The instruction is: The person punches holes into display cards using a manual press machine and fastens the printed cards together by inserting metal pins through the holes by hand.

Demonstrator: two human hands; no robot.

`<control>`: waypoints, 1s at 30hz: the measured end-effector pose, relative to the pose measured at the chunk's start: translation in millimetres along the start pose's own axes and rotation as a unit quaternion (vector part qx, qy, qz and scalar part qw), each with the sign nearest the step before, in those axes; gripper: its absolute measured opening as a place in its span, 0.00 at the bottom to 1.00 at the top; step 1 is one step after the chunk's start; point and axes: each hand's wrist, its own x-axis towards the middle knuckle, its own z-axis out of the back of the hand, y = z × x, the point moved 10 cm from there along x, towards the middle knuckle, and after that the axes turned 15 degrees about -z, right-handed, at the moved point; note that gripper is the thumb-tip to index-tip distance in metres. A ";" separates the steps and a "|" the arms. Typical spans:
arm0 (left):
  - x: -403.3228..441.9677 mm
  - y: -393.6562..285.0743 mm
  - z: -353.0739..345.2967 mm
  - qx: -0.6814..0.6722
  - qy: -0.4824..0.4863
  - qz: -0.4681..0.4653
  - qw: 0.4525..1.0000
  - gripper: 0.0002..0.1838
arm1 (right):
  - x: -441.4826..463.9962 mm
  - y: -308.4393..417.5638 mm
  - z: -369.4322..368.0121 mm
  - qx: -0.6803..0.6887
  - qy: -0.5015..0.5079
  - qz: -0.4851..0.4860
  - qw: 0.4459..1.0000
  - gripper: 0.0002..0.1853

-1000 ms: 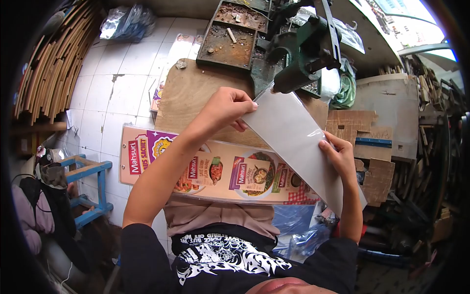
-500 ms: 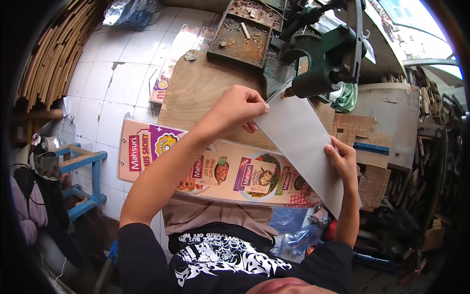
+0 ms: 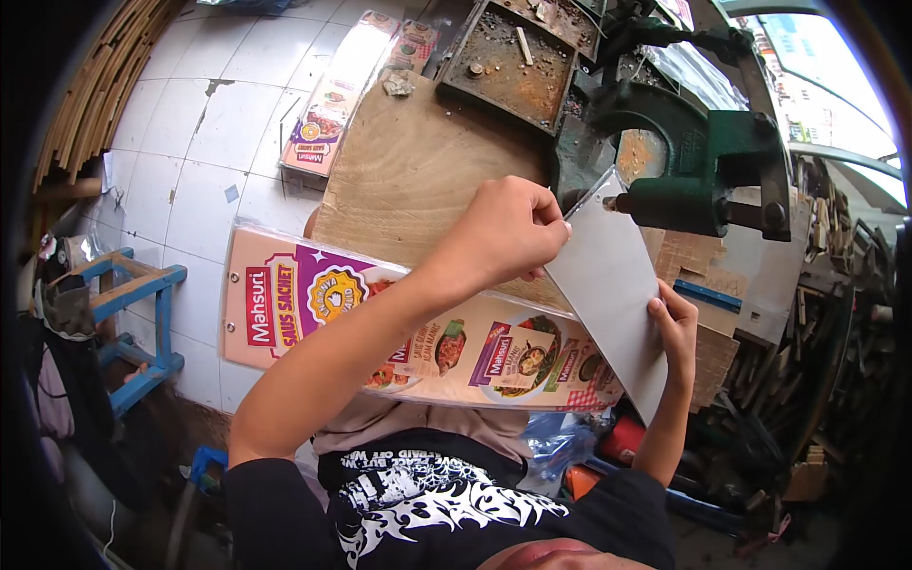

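Observation:
A long grey-white sheet (image 3: 608,280) slants from a dark green press (image 3: 670,195) down toward my lap, its far end beneath the press's ram. My left hand (image 3: 518,233) is closed, thumb and forefinger pinched at the sheet's left edge near that end; whether a small part is also between them is hidden. On the opposite edge, my right hand (image 3: 675,328) grips the sheet with the thumb on top. Under the sheet and my left forearm lies a printed, plastic-covered Mahsuri sign (image 3: 285,294) with metal eyelets at its left end.
A wooden board (image 3: 427,157) forms the work surface. Beyond it stands a dirty metal tray (image 3: 518,66) with small scraps. More printed signs (image 3: 332,104) lie on the left. A blue stool frame (image 3: 142,323) stands on the tiled floor; cardboard (image 3: 717,337) lies right of the sheet.
The view has shifted, so the press appears farther right and lower. Both hands remain on the sheet, whose far end stays at the press.

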 end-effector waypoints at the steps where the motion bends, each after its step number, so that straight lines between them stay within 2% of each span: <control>1: 0.0 -0.1 -0.2 -0.001 -0.001 -0.003 1.000 0.11 | 0.8 -1.6 -0.6 -0.003 0.000 -0.002 1.000 0.25; 3: -0.8 1.9 -1.8 -0.006 -0.002 -0.005 1.000 0.11 | 0.9 1.9 0.9 0.012 -0.003 0.022 1.000 0.27; 5: -0.6 -8.2 1.7 0.039 -0.021 -0.063 0.997 0.11 | 2.7 1.5 0.3 0.017 0.005 0.021 1.000 0.27; 9: -5.6 -12.1 -0.1 0.032 -0.034 -0.067 0.997 0.11 | 8.5 -6.1 2.2 0.029 0.012 0.029 0.999 0.30; 11: -7.5 -27.1 1.2 0.079 -0.055 -0.139 0.986 0.11 | 9.6 -5.2 2.9 0.026 0.019 0.029 0.999 0.30; 21: -19.2 -28.0 -8.8 -0.019 -0.064 -0.111 0.992 0.10 | 25.4 -10.6 8.0 0.014 0.060 0.025 0.998 0.35; 25: -20.9 -31.1 -8.5 -0.043 -0.081 -0.115 0.989 0.11 | 32.1 -0.8 -2.4 0.033 0.064 0.020 0.997 0.34; 30: -24.4 -30.5 -11.3 -0.075 -0.077 -0.099 0.989 0.14 | 36.5 -6.7 -16.6 0.064 0.124 -0.040 0.989 0.31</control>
